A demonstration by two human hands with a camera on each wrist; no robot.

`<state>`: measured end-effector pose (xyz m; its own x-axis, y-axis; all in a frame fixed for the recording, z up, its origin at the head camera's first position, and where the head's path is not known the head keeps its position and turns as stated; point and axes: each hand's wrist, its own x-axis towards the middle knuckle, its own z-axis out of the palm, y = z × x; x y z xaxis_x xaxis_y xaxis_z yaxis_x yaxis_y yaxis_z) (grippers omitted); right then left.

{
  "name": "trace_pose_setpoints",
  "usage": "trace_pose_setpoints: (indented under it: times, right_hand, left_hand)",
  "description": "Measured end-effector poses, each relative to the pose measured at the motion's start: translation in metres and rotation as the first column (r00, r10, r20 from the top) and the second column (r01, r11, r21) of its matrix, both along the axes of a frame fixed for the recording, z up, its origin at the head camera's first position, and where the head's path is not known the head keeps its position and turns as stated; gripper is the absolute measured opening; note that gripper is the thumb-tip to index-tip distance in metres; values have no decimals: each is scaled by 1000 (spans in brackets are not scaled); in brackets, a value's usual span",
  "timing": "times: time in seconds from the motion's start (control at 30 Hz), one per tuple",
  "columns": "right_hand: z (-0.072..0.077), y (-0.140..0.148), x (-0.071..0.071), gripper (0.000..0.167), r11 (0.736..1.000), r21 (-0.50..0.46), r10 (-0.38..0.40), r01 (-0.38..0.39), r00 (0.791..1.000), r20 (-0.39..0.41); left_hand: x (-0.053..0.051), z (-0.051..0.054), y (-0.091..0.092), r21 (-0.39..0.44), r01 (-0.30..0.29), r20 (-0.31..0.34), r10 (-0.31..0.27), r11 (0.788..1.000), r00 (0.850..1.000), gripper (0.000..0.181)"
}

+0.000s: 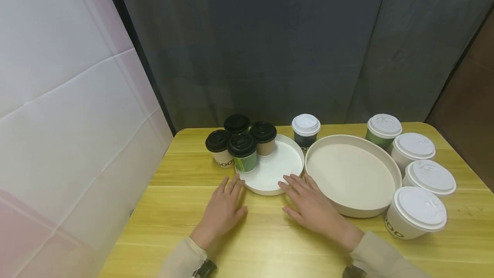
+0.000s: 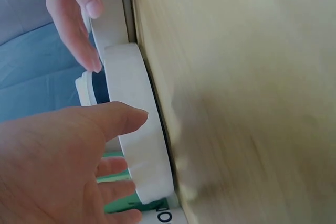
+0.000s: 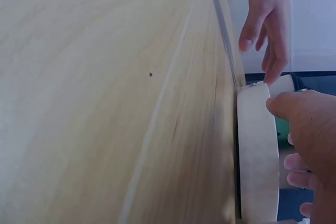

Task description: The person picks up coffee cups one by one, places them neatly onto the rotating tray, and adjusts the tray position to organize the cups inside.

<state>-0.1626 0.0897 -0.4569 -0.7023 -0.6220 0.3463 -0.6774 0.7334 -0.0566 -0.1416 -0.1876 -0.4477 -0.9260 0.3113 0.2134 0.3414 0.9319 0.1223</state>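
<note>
My left hand (image 1: 221, 211) hovers at the near left edge of a small round white tray (image 1: 279, 164), fingers spread and holding nothing. Over the tray's near right side is my right hand (image 1: 308, 205), its fingers also extended and holding nothing. Whether fingertips touch the rim I cannot tell. A green paper cup (image 1: 246, 163) and a brown paper cup (image 1: 266, 147), both black-lidded, stand at the tray's left side. Beside them are a cream cup (image 1: 222, 158) and another black-lidded cup (image 1: 236, 123), mostly hidden. The left wrist view shows the tray's white side wall (image 2: 139, 129) near the left thumb.
A larger cream round tray (image 1: 353, 173) sits right of the white one. Behind them stands a dark cup with a white lid (image 1: 305, 130). Along the right are a green white-lidded cup (image 1: 382, 130) and several white tubs (image 1: 414, 213). A white wall (image 1: 77, 119) borders the left.
</note>
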Motion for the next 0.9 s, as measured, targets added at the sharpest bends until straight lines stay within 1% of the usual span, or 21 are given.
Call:
trace_pose_setpoints:
  times: [0.13, 0.23, 0.47, 0.6, 0.7, 0.8, 0.9]
  right_hand:
    - [0, -1, -1, 63, 1000, -10, 7, -7, 1000, -8]
    - [0, -2, -1, 63, 1000, -5, 8, -8, 1000, -14]
    - [2, -5, 0, 63, 1000, 29, -4, 4, 1000, 10]
    - [2, -6, 0, 63, 1000, 19, 2, -2, 1000, 9]
    - [2, -9, -1, 64, 1000, -4, 12, -12, 1000, 1]
    - [3, -13, -2, 64, 999, -36, 26, -26, 1000, -8]
    - [6, -21, -3, 63, 994, -101, 51, -48, 998, 22]
  left_hand:
    - [-2, 1, -3, 2, 10, 15, -10, 1000, 1000, 69]
    - [-4, 0, -5, 4, 14, 20, -14, 1000, 1000, 68]
    - [-4, -1, -6, 9, 10, 18, -11, 1000, 1000, 69]
    - [-4, 2, -6, 17, 6, 22, -7, 1000, 1000, 72]
    - [-4, 10, -7, 30, -8, 11, 7, 1000, 1000, 70]
    - [-6, 24, -9, 42, -40, -6, 40, 998, 999, 64]
    - [-11, 39, -13, 35, -89, -13, 89, 995, 996, 59]
